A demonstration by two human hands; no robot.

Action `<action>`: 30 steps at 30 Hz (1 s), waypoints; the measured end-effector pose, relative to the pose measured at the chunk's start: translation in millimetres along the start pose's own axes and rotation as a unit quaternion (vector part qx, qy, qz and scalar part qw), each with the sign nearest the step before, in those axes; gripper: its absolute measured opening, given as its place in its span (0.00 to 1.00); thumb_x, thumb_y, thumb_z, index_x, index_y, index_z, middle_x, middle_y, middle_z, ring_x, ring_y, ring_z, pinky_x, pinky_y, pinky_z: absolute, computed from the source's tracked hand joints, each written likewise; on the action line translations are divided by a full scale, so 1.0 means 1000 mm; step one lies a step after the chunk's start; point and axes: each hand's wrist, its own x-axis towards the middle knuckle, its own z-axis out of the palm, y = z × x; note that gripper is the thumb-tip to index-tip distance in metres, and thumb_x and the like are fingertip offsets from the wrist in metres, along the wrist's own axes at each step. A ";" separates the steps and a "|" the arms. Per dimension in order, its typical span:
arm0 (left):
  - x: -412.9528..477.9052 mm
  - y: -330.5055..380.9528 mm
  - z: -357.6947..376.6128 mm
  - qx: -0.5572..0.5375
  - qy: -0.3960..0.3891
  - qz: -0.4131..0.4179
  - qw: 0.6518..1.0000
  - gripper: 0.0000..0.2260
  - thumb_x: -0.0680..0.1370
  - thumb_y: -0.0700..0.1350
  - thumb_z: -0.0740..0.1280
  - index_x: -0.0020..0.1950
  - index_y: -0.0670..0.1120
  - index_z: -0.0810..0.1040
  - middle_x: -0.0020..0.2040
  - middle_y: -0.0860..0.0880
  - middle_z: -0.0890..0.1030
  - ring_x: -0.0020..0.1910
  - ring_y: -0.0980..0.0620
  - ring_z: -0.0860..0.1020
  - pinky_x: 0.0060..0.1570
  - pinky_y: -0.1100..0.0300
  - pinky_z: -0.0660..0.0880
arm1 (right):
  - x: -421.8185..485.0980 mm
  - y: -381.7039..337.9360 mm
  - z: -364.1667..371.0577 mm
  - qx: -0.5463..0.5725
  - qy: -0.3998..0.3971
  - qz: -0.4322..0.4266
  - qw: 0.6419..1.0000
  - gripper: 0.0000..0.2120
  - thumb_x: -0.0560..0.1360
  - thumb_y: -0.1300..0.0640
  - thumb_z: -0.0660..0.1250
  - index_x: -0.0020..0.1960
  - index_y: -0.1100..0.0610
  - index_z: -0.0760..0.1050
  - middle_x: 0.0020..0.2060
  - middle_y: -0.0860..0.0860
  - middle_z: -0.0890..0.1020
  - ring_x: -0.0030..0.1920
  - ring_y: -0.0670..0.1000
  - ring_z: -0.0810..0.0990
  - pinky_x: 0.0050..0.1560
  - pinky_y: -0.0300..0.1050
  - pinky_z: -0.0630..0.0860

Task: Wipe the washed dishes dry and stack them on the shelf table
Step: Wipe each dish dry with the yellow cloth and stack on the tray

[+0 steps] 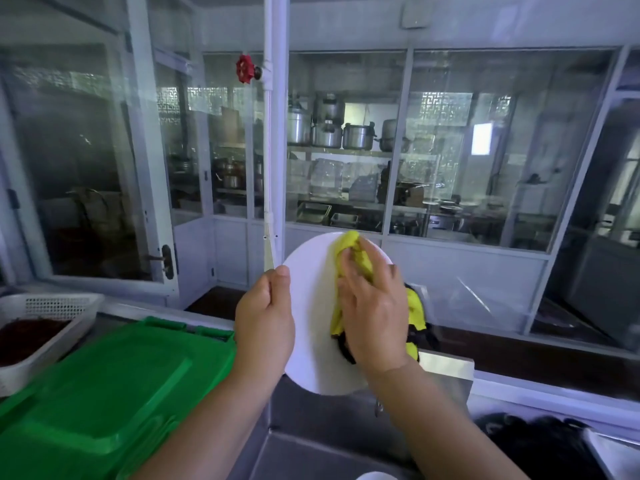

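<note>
Plate [311, 327]: held upright over the sink [332, 441], gripped at its left rim by left hand [265, 317]
Cloth [349, 258]: pressed flat under right hand [372, 313]
Progress: wiping was underway, stacking not done yet, shelf table not seen

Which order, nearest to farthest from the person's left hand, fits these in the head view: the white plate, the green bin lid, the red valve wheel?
From the left hand:
1. White plate, gripped at its left edge.
2. Green bin lid, low on the left, beside the forearm.
3. Red valve wheel, high up on the white pipe.
</note>
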 end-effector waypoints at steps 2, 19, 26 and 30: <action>0.005 0.001 0.000 0.004 0.007 -0.006 1.000 0.16 0.82 0.52 0.57 0.42 0.44 0.74 0.39 0.45 0.79 0.41 0.46 0.77 0.46 0.51 0.72 | -0.010 -0.022 0.004 0.036 -0.029 -0.061 0.997 0.11 0.77 0.63 0.65 0.58 0.59 0.80 0.65 0.55 0.76 0.37 0.58 0.74 0.39 0.48 0.70; 0.019 0.007 0.000 -0.011 0.022 -0.014 1.000 0.14 0.83 0.52 0.55 0.45 0.46 0.75 0.40 0.51 0.78 0.45 0.47 0.76 0.48 0.53 0.71 | -0.036 -0.035 -0.004 0.065 -0.060 -0.083 0.993 0.13 0.74 0.65 0.69 0.58 0.59 0.81 0.65 0.53 0.77 0.39 0.53 0.68 0.37 0.46 0.75; 0.019 0.009 -0.003 0.012 0.009 0.000 1.000 0.16 0.83 0.52 0.54 0.39 0.50 0.73 0.38 0.51 0.78 0.39 0.52 0.75 0.41 0.55 0.70 | -0.028 0.031 -0.008 0.006 -0.094 -0.083 0.992 0.15 0.76 0.64 0.66 0.61 0.56 0.78 0.66 0.53 0.77 0.36 0.56 0.72 0.36 0.50 0.76; 0.024 0.011 -0.003 -0.006 0.017 0.002 1.000 0.16 0.83 0.53 0.55 0.40 0.50 0.74 0.39 0.50 0.79 0.40 0.50 0.76 0.42 0.55 0.72 | -0.012 0.051 -0.013 -0.050 -0.063 -0.036 0.996 0.15 0.72 0.67 0.69 0.58 0.60 0.81 0.63 0.54 0.79 0.36 0.57 0.71 0.35 0.50 0.75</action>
